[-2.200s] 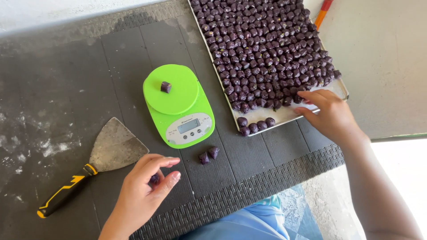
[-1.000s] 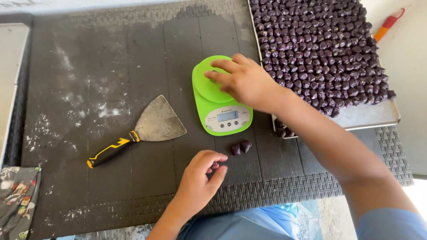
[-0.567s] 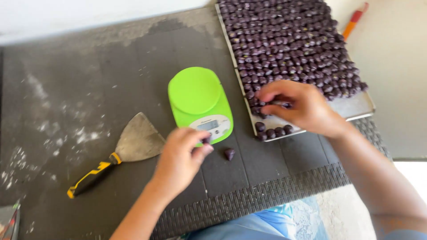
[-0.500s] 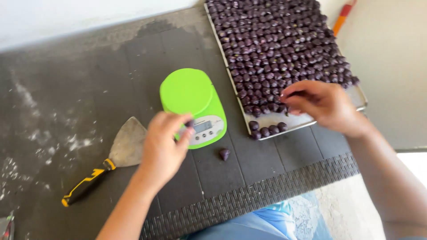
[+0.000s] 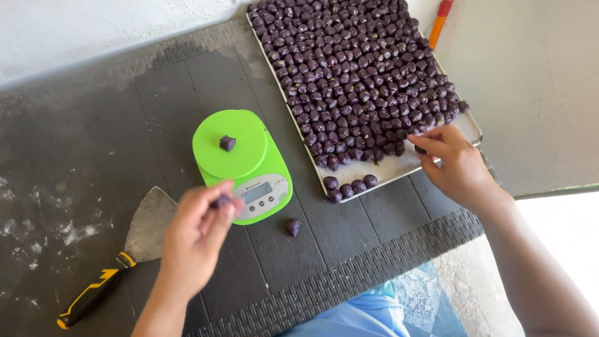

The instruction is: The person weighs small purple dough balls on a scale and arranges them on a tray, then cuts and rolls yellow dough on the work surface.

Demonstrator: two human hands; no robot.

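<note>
just purple piece [image 5: 219, 201] in left hand [image 5: 198, 234]

A dark lump [image 5: 227, 143] is now sitting on the green scale [image 5: 240, 163], whose plate was bare half a second ago. The left hand [image 5: 198, 236] is pulling back from the scale toward the near edge, its fingers [image 5: 228, 202] pinching another small dark piece [image 5: 220, 201]. Only one lump [image 5: 292, 226] is lying on the mat below the scale, where two were lying a second ago. The right hand [image 5: 454, 163] is now reaching at the near right corner of the tray [image 5: 399, 170], fingertips at the last row of balls [image 5: 362, 81].
</note>
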